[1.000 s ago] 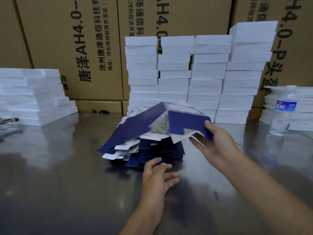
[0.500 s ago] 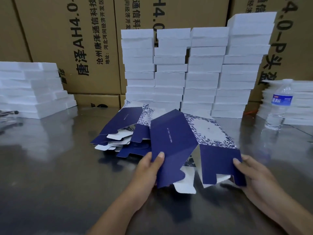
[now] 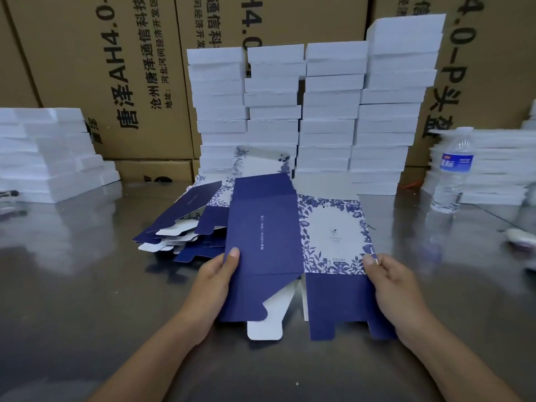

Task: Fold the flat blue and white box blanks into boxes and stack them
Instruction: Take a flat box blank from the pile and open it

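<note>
Blank (image 3: 262, 227) at centre frame, part-opened, flaps loose; left hand (image 3: 216, 281) pinches its left edge, right hand (image 3: 391, 288) its right edge, hands apart; pile (image 3: 185, 204) left of centre lies flat; no finished blue box seen; most work left, I judge.

Your left hand (image 3: 216, 281) and right hand (image 3: 390, 281) grip half-opened box blank (image 3: 264, 242) above steel table (image 3: 87, 300); flat blanks (image 3: 185, 227) behind-left, white stacks (image 3: 316, 111) far, bottle (image 3: 452, 172) right.
</note>
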Motion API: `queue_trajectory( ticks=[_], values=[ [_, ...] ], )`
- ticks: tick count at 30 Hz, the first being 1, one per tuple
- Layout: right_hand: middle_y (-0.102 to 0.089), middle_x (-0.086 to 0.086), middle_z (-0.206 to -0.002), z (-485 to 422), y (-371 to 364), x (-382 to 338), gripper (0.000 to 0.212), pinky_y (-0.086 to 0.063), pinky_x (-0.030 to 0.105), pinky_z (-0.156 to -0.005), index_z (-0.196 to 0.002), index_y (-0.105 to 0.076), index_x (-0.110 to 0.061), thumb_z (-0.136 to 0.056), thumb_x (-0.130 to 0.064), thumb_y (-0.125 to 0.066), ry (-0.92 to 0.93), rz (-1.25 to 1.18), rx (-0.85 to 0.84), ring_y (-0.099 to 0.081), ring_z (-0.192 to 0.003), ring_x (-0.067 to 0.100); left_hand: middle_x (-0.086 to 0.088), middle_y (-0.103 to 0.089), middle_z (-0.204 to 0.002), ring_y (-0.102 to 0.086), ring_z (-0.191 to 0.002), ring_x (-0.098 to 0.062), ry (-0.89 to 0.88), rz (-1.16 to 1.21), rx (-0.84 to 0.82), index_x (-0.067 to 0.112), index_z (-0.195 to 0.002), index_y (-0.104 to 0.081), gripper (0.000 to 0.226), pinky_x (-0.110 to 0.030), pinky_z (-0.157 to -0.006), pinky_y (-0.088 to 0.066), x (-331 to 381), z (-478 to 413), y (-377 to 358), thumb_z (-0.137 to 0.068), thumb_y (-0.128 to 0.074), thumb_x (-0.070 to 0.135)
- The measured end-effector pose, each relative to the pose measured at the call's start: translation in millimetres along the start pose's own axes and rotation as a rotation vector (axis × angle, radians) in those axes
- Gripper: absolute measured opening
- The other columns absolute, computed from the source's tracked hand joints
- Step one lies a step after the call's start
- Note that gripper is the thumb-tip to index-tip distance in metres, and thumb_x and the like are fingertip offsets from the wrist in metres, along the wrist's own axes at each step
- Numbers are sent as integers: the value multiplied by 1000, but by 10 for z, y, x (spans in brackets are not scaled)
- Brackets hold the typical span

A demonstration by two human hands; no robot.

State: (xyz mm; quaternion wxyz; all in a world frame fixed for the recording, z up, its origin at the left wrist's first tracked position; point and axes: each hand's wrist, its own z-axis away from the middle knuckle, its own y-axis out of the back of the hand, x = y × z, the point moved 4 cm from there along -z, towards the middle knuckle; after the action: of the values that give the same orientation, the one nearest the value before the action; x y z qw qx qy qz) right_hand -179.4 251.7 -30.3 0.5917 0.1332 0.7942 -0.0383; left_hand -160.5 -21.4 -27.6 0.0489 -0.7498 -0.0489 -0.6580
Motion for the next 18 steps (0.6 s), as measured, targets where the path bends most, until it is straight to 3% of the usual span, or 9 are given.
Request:
queue_trajectory(
  ticks=[3, 5, 8, 11, 13, 16, 18],
  values=[
    [-60, -9, -52, -8, 0, 24, 34, -36, 22, -49, -65, -47, -10, -97, -21, -50, -3, 6, 5, -49, -49, 5, 9, -74, -81, -69, -75, -9, 34, -92, 93, 18, -87, -71, 47, -24, -69, -46, 21, -60, -66, -99, -35, 46],
    [-64, -7, -57, -17, 16, 33, 32, -38, 20, -49, -67, -50, -9, -96, -23, -50, -14, -29, 11, -52, -51, 6, 4, -73, -85, -64, -77, -11, 19, -129, 138, 12, -88, -69, 48, -24, -68, -44, 39, -120, -104, -100, -34, 43],
    [-68, -2, -64, -38, 21, 53, 32, -41, 25, -57, -74, -54, -3, -96, -26, -52, -50, -91, -6, -57, -58, 11, -14, -69, -100, -61, -86, -23, -37, -185, 171, -2, -98, -63, 50, -34, -78, -46, 48, -201, -115, -101, -33, 38],
    [-66, -5, -62, -40, -10, 36, 37, -40, 20, -51, -67, -52, -6, -96, -30, -51, -61, -111, -42, -56, -57, 10, -10, -69, -101, -63, -97, -31, -45, -192, 166, 4, -99, -64, 45, -43, -90, -47, 24, -230, -66, -102, -34, 37],
    [-71, -9, -69, -38, -20, 16, 38, -45, 16, -52, -73, -62, -6, -97, -32, -47, -38, -76, -41, -61, -60, 5, -9, -69, -101, -63, -100, -33, -51, -213, 149, 5, -99, -64, 44, -45, -92, -47, 31, -222, -43, -101, -34, 37],
    [-72, -11, -74, -52, 3, 12, 37, -49, 24, -64, -83, -66, -6, -99, -31, -44, -4, -16, -14, -63, -66, 3, -3, -72, -95, -66, -93, -26, -71, -241, 127, 9, -96, -66, 43, -42, -85, -50, 51, -202, -8, -101, -35, 39],
    [-71, -9, -72, -64, 17, 16, 36, -47, 29, -72, -85, -64, -3, -98, -30, -44, -3, 0, -9, -62, -71, 10, 7, -74, -85, -69, -81, -14, -59, -245, 102, 18, -88, -69, 42, -32, -74, -52, 57, -200, 24, -100, -37, 41]
  ],
)
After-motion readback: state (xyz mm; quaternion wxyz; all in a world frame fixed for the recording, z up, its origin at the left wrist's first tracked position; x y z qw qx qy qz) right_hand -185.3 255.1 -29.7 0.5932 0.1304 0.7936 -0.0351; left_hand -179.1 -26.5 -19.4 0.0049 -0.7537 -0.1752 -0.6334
